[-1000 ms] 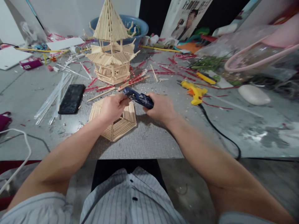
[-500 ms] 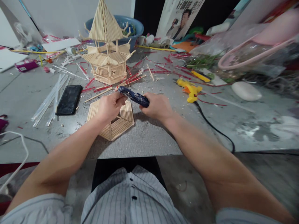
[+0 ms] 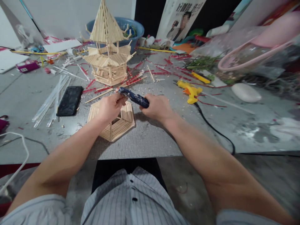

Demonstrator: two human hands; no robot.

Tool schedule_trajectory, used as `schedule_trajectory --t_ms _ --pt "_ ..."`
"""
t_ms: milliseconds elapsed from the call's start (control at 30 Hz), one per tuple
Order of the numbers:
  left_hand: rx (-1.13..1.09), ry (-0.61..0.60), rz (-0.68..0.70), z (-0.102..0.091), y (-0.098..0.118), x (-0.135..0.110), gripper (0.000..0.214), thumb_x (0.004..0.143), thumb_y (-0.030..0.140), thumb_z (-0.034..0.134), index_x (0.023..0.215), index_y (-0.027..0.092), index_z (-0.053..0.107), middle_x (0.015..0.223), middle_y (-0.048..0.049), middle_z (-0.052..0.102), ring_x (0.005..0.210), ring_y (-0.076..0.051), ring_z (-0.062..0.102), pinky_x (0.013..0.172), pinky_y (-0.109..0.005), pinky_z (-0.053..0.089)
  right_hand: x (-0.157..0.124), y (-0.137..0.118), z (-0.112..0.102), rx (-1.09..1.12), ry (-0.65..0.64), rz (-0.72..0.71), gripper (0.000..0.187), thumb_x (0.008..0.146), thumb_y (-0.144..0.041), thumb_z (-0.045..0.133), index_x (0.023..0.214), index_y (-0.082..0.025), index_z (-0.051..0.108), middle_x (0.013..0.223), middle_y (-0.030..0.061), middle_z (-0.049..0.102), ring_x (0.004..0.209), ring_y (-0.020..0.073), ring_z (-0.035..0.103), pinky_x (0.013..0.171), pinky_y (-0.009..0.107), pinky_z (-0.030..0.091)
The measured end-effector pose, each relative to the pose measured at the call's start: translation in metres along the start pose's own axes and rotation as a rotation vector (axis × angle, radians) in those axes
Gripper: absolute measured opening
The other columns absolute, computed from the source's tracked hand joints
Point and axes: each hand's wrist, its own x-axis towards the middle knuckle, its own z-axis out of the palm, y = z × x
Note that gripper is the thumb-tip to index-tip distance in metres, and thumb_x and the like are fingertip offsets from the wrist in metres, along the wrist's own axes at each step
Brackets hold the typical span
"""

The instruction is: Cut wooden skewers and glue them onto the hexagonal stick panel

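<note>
My right hand [image 3: 157,107] is wrapped round one end of a dark blue hand tool [image 3: 134,97] with a worn, pale-speckled surface; its exact kind does not show. At the tool's far end, my left hand [image 3: 109,107] is closed in a pinch, and whatever its fingers hold is hidden. Beneath the left hand lies a flat hexagonal frame of thin wooden sticks [image 3: 119,129] with an opening in its middle. Behind both hands stands a pagoda model [image 3: 109,59] of the same pale sticks, with a pointed roof.
A black phone [image 3: 69,100] and clear glue sticks [image 3: 51,97] lie left. On the right are a yellow glue gun [image 3: 191,90] with a black cord, a yellow-handled cutter [image 3: 201,77] and a white oval object [image 3: 246,92]. Red-and-clear wrappers [image 3: 161,69] litter the back before a blue basin [image 3: 138,29].
Both hands and the dark blue tool hold nearly the same position. The view has shifted very slightly; nothing else has visibly moved.
</note>
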Motion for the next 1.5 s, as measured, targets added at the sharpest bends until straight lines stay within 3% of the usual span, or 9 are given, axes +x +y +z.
schedule_trajectory --t_ms 300,467,633,767,1000,1267,1500 --pt "-0.062 -0.049 -0.012 0.002 0.0 0.0 0.018 0.083 0.026 0.055 0.076 0.02 0.07 0.064 -0.0017 0.067 0.055 -0.012 0.053 0.055 -0.026 0.036 0.001 0.002 0.005 -0.017 0.033 0.03 0.021 0.076 -0.039 0.056 0.085 -0.022 0.066 0.078 0.0122 0.069 0.075 0.0306 0.065 0.063 0.041 0.045" --pt "-0.159 -0.143 -0.059 -0.001 -0.002 0.002 0.026 0.082 0.035 0.055 0.071 0.017 0.069 0.064 -0.0011 0.064 0.059 -0.012 0.053 0.057 -0.026 0.037 0.007 0.011 0.009 0.006 0.123 0.076 0.04 0.077 -0.035 0.054 0.112 -0.017 0.062 0.1 0.0165 0.069 0.091 0.036 0.064 0.074 0.048 0.048" --pt "-0.331 -0.274 -0.177 -0.005 -0.01 0.008 0.023 0.079 0.034 0.059 0.072 0.015 0.069 0.062 0.0008 0.06 0.055 -0.009 0.048 0.056 -0.024 0.037 0.012 0.024 0.014 0.063 0.076 0.043 0.051 0.076 -0.033 0.053 0.123 -0.015 0.056 0.111 0.0176 0.065 0.102 0.0381 0.06 0.084 0.053 0.046" --pt "-0.41 -0.227 -0.106 -0.003 -0.012 0.009 0.022 0.079 0.034 0.058 0.075 0.016 0.07 0.065 0.0008 0.061 0.058 -0.008 0.048 0.057 -0.023 0.037 0.012 0.026 0.016 0.096 0.087 -0.059 0.055 0.073 -0.031 0.055 0.126 -0.017 0.052 0.115 0.0165 0.063 0.105 0.037 0.059 0.088 0.053 0.046" --pt "-0.311 -0.141 0.056 0.003 -0.012 0.008 0.016 0.079 0.021 0.055 0.067 0.015 0.065 0.066 0.0002 0.061 0.064 -0.01 0.053 0.061 -0.023 0.042 0.01 0.02 0.013 0.09 0.075 -0.175 0.057 0.069 -0.028 0.06 0.124 -0.018 0.051 0.115 0.0161 0.063 0.107 0.036 0.058 0.091 0.052 0.044" --pt "-0.25 -0.058 0.138 0.012 -0.024 0.009 0.015 0.08 0.019 0.053 0.076 0.017 0.066 0.076 -0.0026 0.068 0.075 -0.014 0.06 0.074 -0.028 0.05 0.007 0.017 0.011 0.064 0.08 -0.18 0.057 0.069 -0.027 0.06 0.124 -0.016 0.051 0.112 0.0168 0.064 0.104 0.036 0.059 0.089 0.052 0.044" --pt "-0.242 -0.089 0.158 0.005 -0.017 0.007 0.018 0.082 0.021 0.05 0.08 0.016 0.067 0.079 -0.0039 0.067 0.076 -0.014 0.061 0.075 -0.028 0.05 0.006 0.016 0.01 0.054 0.073 -0.173 0.055 0.069 -0.027 0.059 0.123 -0.015 0.052 0.113 0.0179 0.064 0.104 0.0369 0.059 0.088 0.052 0.045"
